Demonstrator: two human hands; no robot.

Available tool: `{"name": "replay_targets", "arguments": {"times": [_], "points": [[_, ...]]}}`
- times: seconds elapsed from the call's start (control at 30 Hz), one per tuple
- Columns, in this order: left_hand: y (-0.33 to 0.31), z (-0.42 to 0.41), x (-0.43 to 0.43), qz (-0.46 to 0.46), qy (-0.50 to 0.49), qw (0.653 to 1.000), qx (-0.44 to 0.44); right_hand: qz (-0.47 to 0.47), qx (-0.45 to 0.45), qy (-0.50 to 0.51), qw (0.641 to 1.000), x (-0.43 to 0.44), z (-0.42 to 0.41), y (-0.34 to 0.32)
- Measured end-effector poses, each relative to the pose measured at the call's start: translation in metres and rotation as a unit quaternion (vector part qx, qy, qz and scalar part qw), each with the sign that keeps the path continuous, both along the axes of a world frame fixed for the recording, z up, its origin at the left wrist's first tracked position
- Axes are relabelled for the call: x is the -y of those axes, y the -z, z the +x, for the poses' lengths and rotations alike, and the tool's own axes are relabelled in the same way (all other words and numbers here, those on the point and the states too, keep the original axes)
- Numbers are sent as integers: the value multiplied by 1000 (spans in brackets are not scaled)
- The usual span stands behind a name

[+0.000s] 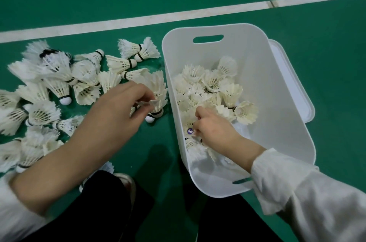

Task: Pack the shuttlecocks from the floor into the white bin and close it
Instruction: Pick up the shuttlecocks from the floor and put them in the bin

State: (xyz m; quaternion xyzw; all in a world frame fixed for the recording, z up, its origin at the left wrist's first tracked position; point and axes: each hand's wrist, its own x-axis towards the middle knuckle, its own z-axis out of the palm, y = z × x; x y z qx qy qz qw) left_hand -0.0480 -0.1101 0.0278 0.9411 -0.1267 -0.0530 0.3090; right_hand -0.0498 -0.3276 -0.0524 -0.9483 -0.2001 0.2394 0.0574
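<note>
Several white feather shuttlecocks (pixel 59 81) lie scattered on the green floor at the left. The white bin (pixel 277 103) stands open at the right, with several shuttlecocks (pixel 213 87) piled inside. My left hand (pixel 116 111) is over the floor pile beside the bin's left wall, its fingertips pinched on the feathers of a shuttlecock (pixel 158 99) that stands cork down. My right hand (pixel 213 131) reaches inside the bin, fingers closed on a shuttlecock with a purple label on its cork (pixel 189 131), low among the others.
The bin's white lid (pixel 293 83) lies on the floor under the bin's right side. A white court line (pixel 178 15) crosses the floor behind. My dark trouser legs (pixel 111 202) and a shoe (pixel 126 180) are at the bottom.
</note>
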Motion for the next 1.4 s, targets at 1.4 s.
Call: {"name": "replay_targets", "arguments": {"times": [1.4], "points": [[17, 3, -5, 115, 64, 989, -73, -96, -91, 178, 975, 88, -21, -6]]}}
